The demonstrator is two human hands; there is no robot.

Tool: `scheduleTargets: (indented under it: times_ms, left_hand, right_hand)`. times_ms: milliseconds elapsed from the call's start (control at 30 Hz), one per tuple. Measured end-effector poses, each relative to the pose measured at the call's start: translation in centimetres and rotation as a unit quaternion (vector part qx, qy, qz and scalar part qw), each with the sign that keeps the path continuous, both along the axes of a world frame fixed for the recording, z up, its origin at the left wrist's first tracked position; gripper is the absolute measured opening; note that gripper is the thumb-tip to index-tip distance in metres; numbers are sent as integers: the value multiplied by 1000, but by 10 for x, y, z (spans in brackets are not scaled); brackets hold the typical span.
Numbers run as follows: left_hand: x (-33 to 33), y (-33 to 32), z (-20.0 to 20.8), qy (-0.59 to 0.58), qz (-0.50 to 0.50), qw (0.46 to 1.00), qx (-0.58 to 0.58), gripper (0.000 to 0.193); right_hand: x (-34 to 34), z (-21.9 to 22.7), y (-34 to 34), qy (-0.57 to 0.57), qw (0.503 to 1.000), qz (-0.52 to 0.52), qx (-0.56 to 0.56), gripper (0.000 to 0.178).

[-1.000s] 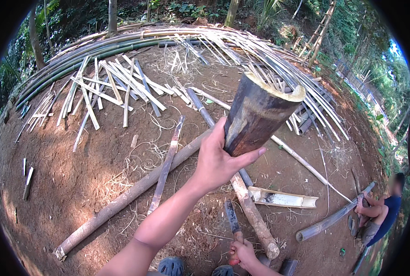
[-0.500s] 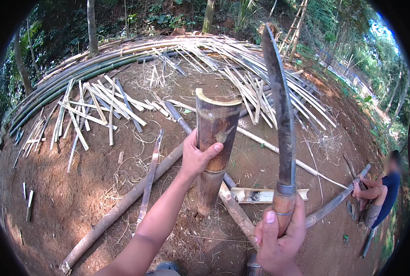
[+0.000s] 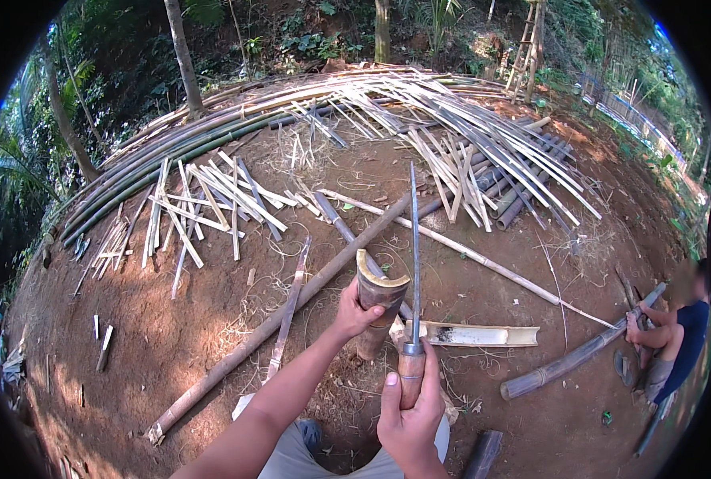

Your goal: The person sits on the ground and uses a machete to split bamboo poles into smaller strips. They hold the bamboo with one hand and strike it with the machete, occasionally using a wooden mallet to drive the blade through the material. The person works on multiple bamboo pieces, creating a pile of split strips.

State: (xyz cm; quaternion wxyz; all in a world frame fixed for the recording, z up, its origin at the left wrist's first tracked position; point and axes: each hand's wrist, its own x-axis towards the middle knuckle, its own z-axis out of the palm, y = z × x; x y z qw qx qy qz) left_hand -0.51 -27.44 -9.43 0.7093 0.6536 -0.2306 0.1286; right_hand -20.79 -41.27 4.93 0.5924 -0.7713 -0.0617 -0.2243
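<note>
My left hand (image 3: 355, 313) grips a thick brown split bamboo section (image 3: 382, 294) near its top. The pale cut rim shows as a curve facing me. Its lower end points down toward the ground, and I cannot tell if it rests there. In my right hand (image 3: 411, 427) is a machete (image 3: 415, 263), held by its wooden handle with the thumb along it. The blade stands upright, seen nearly edge-on, just right of the bamboo section. Behind the handle, a split bamboo trough (image 3: 491, 336) lies on the soil.
Crossed poles (image 3: 279, 319) lie close in front of me. Piles of pale bamboo strips (image 3: 219, 199) and long green bamboo poles (image 3: 156, 195) spread farther back. At the right, a person (image 3: 683, 335) sits by a dark bamboo pole (image 3: 563, 369). Fibre shavings litter the soil.
The bamboo section has come down and tilted, its cut rim now lower. The machete has moved left and down, its blade turned from broadside to edge-on. The view has shifted.
</note>
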Motion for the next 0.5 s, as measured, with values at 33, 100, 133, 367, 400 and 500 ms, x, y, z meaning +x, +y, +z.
scheduleTargets:
  times_ms: [33,100,133,367,400,500]
  left_hand:
    - [-6,0,0,-8,18,1000,10,91]
    - [-15,1,2,-8,25,999,47,95]
    - [-22,0,2,-8,28,998,50,95]
    - [-47,6,5,-26,41,996,77,91]
    - [-48,6,6,-19,36,995,88,91]
    - [-47,4,8,-10,31,995,94,88]
  right_hand:
    - [-3,-2,-3,-12,1000,2,-19,60]
    - [-12,0,-8,-35,998,8,-56,60]
    - [-20,11,-9,-13,998,23,-50,59]
    - [-36,9,-8,11,999,46,-22,57]
    - [-38,9,-8,30,998,48,-18,57]
    - [-42,6,-8,63,997,47,-18,56]
